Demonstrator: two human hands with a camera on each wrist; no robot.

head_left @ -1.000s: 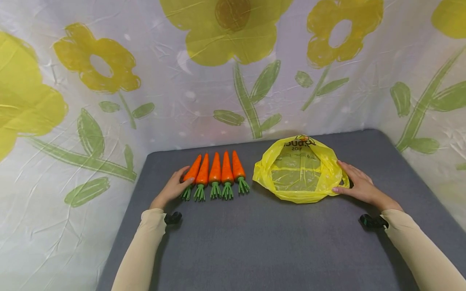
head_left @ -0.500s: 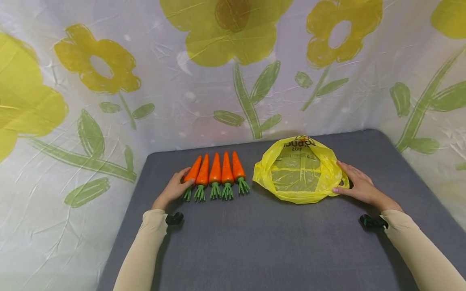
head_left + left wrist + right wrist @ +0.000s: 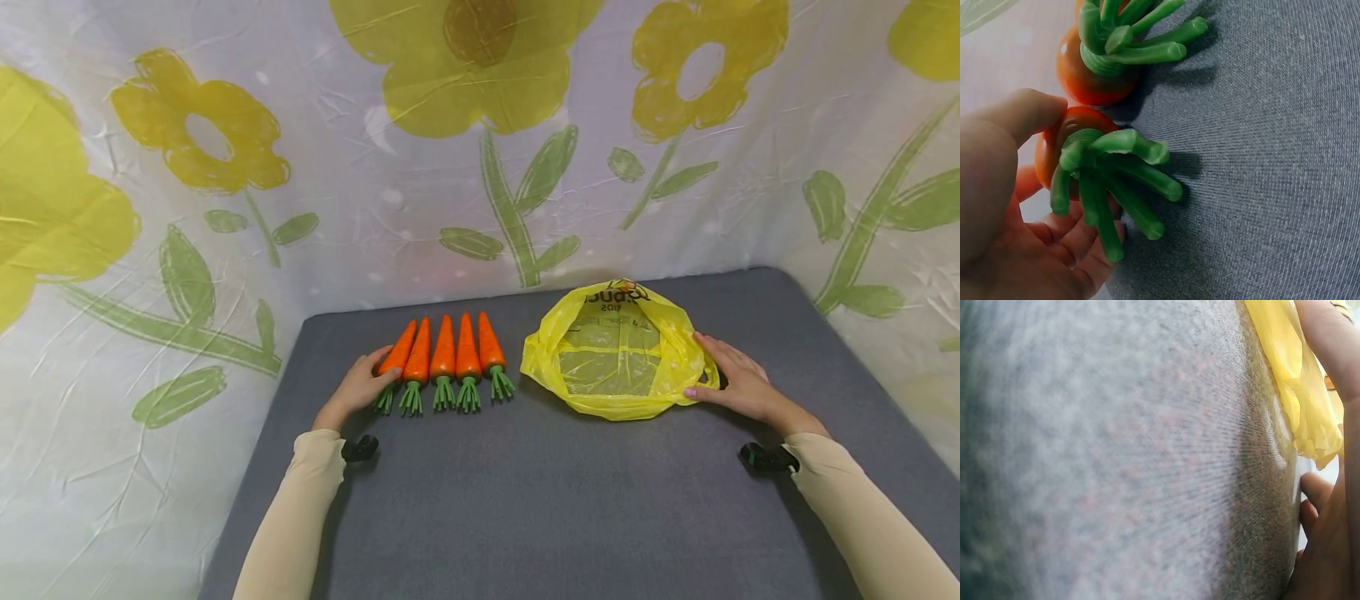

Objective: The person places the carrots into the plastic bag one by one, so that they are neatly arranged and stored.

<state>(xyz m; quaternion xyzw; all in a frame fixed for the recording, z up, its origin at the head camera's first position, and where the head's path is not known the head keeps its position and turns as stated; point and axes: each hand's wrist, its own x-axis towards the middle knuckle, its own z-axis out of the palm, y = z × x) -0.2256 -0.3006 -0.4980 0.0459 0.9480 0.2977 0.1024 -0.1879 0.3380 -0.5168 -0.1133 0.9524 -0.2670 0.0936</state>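
At the left end of a row of several orange carrots (image 3: 444,354) with green stalk stubs, my left hand (image 3: 358,387) holds the outermost carrot (image 3: 397,352). In the left wrist view, the thumb (image 3: 1032,109) is on one side of that carrot's thick end and the fingers curl along the other, its green stubs (image 3: 1119,169) pointing away from the palm. A yellow plastic bag (image 3: 543,367) lies with its mouth spread wide. My right hand (image 3: 738,383) touches the bag's right side, thumb and fingers spread apart beside the handle loop. The right wrist view shows the yellow plastic (image 3: 1310,419) beside the thumb.
Everything rests on a grey cloth-covered table (image 3: 540,500). A pale curtain (image 3: 337,208) printed with yellow flowers hangs behind and along both sides. Black wrist cameras sit at the left cuff (image 3: 360,449) and right cuff (image 3: 768,457).
My left hand and forearm have shifted very slightly to the right at the outermost carrot. The right hand, the bag and the other carrots stay as they were.
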